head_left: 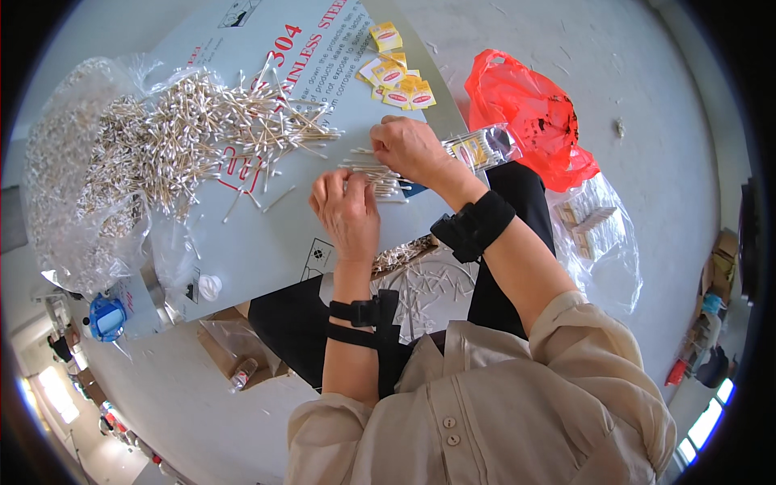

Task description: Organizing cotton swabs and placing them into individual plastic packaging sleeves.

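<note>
A small row of white-tipped cotton swabs lies on the table close to its near edge. Curled over the left end of this row is my left hand, its fingers bent and pressed on the swabs. My right hand is closed just above and to the right, with thumb and fingers together. Whatever it pinches is hidden, though a swab tip shows beside its fingers. Under my right wrist lies a clear packet of swabs with a yellow label. A large loose heap of cotton swabs spreads to the left.
A big clear bag of swabs stands at the far left. Yellow cards lie at the back. To the right are a red plastic bag and a clear bag of packets. A box with swabs sits below the table edge.
</note>
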A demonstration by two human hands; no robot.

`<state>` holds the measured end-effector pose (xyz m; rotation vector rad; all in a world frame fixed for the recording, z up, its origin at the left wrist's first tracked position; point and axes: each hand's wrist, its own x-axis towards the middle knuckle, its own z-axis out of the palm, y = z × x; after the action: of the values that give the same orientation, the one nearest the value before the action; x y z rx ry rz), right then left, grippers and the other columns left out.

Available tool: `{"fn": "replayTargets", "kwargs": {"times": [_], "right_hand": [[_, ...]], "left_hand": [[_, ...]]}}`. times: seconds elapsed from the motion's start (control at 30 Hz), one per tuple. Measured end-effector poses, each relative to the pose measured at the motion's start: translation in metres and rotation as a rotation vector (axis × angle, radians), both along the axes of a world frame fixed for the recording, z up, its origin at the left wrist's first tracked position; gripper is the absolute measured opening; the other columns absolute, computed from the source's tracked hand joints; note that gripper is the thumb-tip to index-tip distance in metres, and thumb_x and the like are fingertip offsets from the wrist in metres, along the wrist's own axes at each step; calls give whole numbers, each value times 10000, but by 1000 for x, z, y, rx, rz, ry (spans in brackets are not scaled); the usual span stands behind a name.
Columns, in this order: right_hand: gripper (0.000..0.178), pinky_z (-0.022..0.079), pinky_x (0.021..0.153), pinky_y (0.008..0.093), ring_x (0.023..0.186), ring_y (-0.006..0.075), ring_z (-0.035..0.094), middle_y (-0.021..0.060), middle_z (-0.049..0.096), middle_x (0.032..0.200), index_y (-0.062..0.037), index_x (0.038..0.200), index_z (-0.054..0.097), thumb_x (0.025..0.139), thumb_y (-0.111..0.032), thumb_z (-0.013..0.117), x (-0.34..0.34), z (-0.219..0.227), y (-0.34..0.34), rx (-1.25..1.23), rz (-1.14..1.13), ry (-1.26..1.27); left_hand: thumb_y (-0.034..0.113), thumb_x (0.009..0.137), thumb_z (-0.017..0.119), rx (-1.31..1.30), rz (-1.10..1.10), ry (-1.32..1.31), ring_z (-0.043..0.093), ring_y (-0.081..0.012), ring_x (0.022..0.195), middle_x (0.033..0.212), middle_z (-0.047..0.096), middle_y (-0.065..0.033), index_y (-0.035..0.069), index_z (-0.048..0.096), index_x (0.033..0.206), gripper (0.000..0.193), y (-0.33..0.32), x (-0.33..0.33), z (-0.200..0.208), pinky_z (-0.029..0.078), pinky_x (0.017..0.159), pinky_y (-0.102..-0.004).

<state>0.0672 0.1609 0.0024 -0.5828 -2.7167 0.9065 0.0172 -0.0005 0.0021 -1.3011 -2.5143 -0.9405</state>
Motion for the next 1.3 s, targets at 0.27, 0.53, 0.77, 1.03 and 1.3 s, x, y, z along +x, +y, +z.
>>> {"fn": "replayTargets", "kwargs": {"times": [0.27, 0.53, 0.77, 1.03, 1.3], "right_hand": [[74, 494, 673, 437, 774, 338, 631, 112, 621, 792, -53, 750, 620, 757, -115, 659, -4, -5, 8, 12, 125, 64], [72, 495, 681, 423, 792, 320, 629, 96, 620, 799, -57, 751, 625, 739, -104, 679, -8, -6, 3, -94, 300, 38], [145, 497, 742, 314, 831, 187, 617, 86, 627, 920, -25, 968, 694, 859, -119, 690, 15, -3, -12, -458, -120, 289], [338, 373, 1072, 337, 1280, 252, 495, 165, 562, 1342, 33, 1255, 575, 1038, -210, 485, 51, -14, -50, -779, -411, 637], [435, 365, 1107, 314, 1301, 187, 473, 117, 483, 1446, 7, 1347, 539, 1060, -307, 447, 45, -27, -58, -718, -425, 688]], "left_hand": [[42, 704, 739, -35, -179, 49, 517, -288, 1038, 987, 585, -31, 105, 651, 845, 178, -6, -17, 8, 404, 909, -442], [113, 728, 749, -172, -215, -25, 493, -311, 1111, 1082, 568, -71, 77, 646, 974, 269, -35, 3, 2, 388, 956, -474], [430, 894, 633, -349, -123, -9, 247, -363, 1464, 1560, 302, -200, -16, 324, 1485, 802, -13, 30, -5, 157, 1170, -569], [486, 869, 640, -475, -148, -57, 210, -313, 1490, 1592, 254, -186, 18, 309, 1507, 857, -14, 31, -5, 87, 1179, -589], [443, 1008, 470, -149, -92, -112, 239, -323, 1477, 1578, 281, -173, 23, 321, 1502, 665, -9, 9, -16, 136, 1193, -525]]}}
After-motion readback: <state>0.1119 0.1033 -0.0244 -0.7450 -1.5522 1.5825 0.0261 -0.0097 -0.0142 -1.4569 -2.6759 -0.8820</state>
